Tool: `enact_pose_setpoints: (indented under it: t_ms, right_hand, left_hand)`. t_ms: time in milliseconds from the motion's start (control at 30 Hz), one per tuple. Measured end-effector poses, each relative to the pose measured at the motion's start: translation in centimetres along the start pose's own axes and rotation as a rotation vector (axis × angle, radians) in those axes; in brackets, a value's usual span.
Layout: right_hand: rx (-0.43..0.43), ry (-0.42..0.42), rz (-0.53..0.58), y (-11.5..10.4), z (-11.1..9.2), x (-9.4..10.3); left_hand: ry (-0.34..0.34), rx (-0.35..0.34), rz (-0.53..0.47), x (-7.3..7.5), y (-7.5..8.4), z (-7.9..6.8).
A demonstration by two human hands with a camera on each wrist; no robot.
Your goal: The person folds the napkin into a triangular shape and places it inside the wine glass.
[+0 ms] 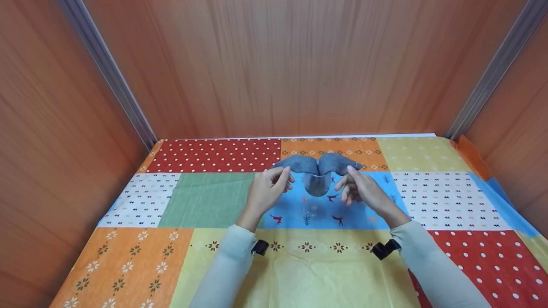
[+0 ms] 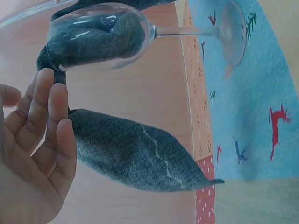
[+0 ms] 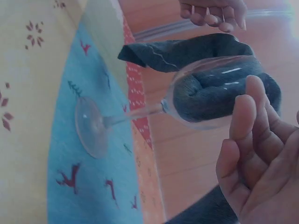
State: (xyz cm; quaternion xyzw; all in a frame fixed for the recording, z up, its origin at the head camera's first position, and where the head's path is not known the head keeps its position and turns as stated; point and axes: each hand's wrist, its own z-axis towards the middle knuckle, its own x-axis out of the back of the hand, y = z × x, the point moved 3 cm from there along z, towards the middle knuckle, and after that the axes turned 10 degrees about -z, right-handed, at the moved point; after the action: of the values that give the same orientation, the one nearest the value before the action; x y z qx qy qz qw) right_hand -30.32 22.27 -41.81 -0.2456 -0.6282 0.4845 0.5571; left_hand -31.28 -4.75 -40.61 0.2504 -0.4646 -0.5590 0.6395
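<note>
A clear wine glass (image 1: 317, 204) stands upright on the cloth-covered table. A dark grey cloth (image 1: 302, 164) is tucked into its bowl, and its two flaps spread to the left and right above the rim. Beside the left flap is my left hand (image 1: 267, 188), fingers loosely bent. My right hand (image 1: 366, 190) overlaps the outer part of the right flap in the head view, its fingers relaxed. Neither wrist view shows a grip on the cloth, and whether the fingertips touch it is unclear. The rolled cloth (image 3: 205, 95) shows through the glass in the right wrist view.
A patchwork tablecloth (image 1: 214, 199) with colored, patterned squares covers the table. Wood-grain panels (image 1: 299, 68) rise behind and at both sides, joined by metal corner strips (image 1: 113, 70). Dark wrist mounts (image 1: 260, 247) sit on both sleeves.
</note>
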Motion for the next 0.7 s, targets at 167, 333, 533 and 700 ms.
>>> enact_pose_setpoints:
  t_ms: [167,333,533,700]
  right_hand:
    - [0.002,0.091,-0.143,-0.4,-0.7,1.4]
    - [0.014,0.219,-0.332,-0.3,-1.1,2.8]
    - [0.028,0.257,-0.465,0.2,-1.5,3.8]
    - [0.036,0.297,-0.605,0.7,-1.8,4.5]
  left_hand:
    - [0.016,-0.023,0.075,1.3,0.1,-0.1]
    - [0.059,-0.037,0.154,2.8,0.1,-0.1]
    - [0.084,-0.009,0.227,4.2,-0.2,-0.1]
    - [0.088,0.004,0.325,5.3,-0.6,-0.1]
